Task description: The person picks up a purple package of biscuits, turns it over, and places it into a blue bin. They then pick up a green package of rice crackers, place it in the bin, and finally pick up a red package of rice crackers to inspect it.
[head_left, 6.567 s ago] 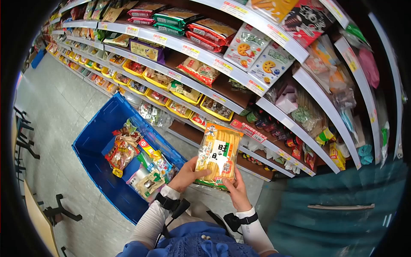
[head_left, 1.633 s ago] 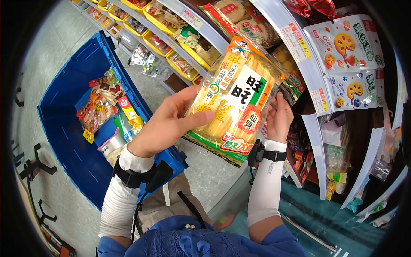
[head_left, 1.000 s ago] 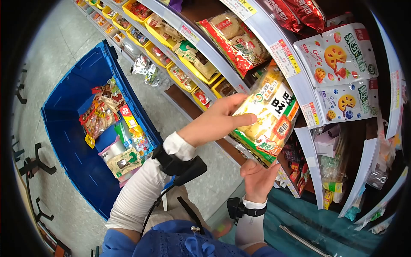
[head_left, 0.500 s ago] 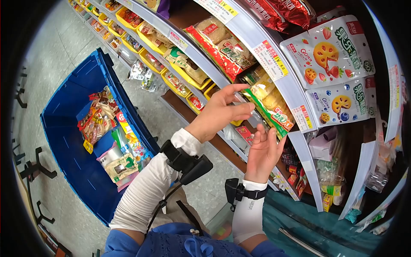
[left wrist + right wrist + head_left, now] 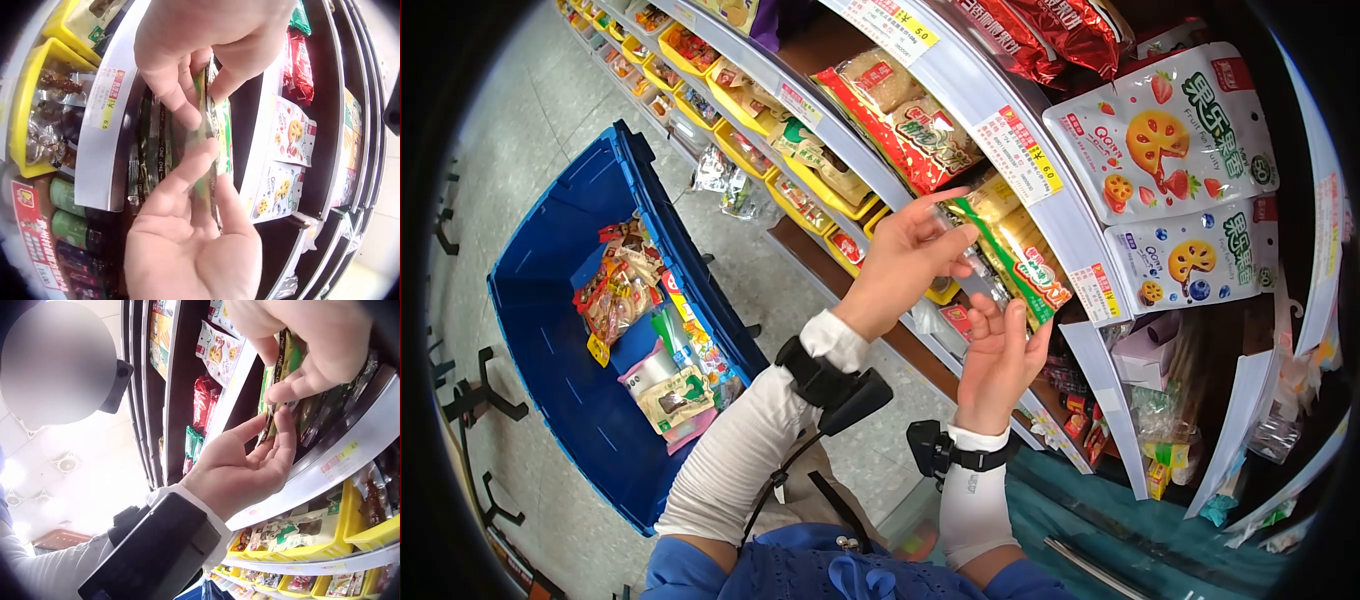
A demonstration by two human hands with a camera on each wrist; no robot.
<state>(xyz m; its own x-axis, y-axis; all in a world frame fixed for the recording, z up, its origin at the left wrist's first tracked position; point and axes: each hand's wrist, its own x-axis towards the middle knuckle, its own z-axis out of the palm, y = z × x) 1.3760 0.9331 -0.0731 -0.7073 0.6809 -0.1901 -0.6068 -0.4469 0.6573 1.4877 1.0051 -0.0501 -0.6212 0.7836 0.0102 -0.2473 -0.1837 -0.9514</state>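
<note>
The clear snack package with a green edge lies tilted in a shelf slot, its near edge facing me. My left hand pinches the upper part of that edge between thumb and fingers. Lower down, my right hand, palm up, has its thumb and fingers on both sides of the edge. In the left wrist view, the left hand is above the right hand, with the package edge between their fingers. The right wrist view shows the left hand below the right hand. The package's far part is hidden.
A blue crate holding several snack packs stands on the floor at left. Beside the slot are a red-edged cracker pack and white cookie pouches. Price-tagged shelf edges curve above; yellow bins line the lower shelves.
The package, earlier held face up in front of me, has moved into the shelf slot and turned edge-on. Both hands have followed it to its near edge.
</note>
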